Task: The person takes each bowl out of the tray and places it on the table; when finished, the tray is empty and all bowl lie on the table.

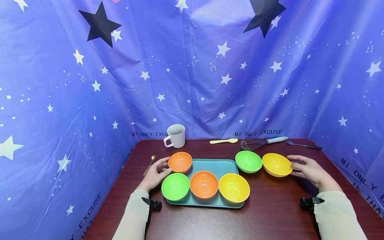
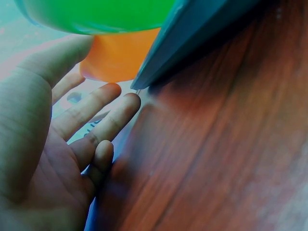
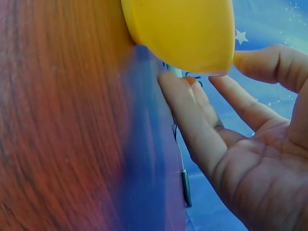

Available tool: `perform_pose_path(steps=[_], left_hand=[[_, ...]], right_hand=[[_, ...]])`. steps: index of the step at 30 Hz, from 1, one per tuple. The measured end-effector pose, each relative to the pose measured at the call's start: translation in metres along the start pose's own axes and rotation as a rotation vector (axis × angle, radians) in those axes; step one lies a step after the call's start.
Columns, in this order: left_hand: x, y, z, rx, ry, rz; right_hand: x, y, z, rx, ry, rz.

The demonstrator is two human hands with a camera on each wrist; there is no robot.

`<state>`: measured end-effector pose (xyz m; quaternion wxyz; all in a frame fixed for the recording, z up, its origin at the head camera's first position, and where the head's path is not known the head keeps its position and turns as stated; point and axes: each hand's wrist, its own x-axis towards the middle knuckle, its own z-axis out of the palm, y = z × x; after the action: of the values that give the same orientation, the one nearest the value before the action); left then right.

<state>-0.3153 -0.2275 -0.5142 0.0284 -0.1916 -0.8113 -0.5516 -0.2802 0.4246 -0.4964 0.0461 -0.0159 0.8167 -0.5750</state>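
My left hand [image 1: 156,173] is beside the small orange bowl [image 1: 180,162] at the tray's back left corner, its fingers loosely bent. In the left wrist view the fingers lie close to that orange bowl [image 2: 113,57]; contact is hard to judge. My right hand [image 1: 309,171] is at the right side of a yellow bowl [image 1: 276,165], with thumb and fingers spread near its wall. Seen from the right wrist, the thumb seems to touch the yellow bowl [image 3: 185,36]. A green bowl [image 1: 248,162] stands left of that yellow one.
The teal tray [image 1: 213,165] bears a front row: green bowl [image 1: 175,187], orange bowl [image 1: 204,185], yellow bowl [image 1: 234,188]. Behind are a white mug [image 1: 176,136], yellow spoon [image 1: 223,141], whisk [image 1: 261,143] and dark spoon [image 1: 303,145]. A gold spoon [image 1: 150,165] lies left.
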Motion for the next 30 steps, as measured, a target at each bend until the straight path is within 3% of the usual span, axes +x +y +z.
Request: perform_pose_path(steps=[9, 12, 18, 27, 30], left_hand=[[0.0, -0.004, 0.0, -0.002, -0.002, -0.006], [0.001, -0.007, 0.0, -0.002, -0.002, -0.01], [0.001, -0.008, 0.001, -0.007, -0.001, -0.005], [0.001, -0.009, 0.0, -0.009, -0.001, -0.006], [0.004, -0.016, 0.0, 0.001, -0.001, -0.013]], right_hand=[[0.002, -0.006, -0.001, -0.081, 0.111, -0.106], [0.001, -0.012, 0.002, -0.103, 0.184, -0.141], [0.0, -0.029, 0.011, -0.125, 0.345, -0.135], [-0.001, -0.057, 0.031, -0.122, 0.384, -0.161], [0.001, -0.063, 0.038, -0.115, 0.385, -0.182]])
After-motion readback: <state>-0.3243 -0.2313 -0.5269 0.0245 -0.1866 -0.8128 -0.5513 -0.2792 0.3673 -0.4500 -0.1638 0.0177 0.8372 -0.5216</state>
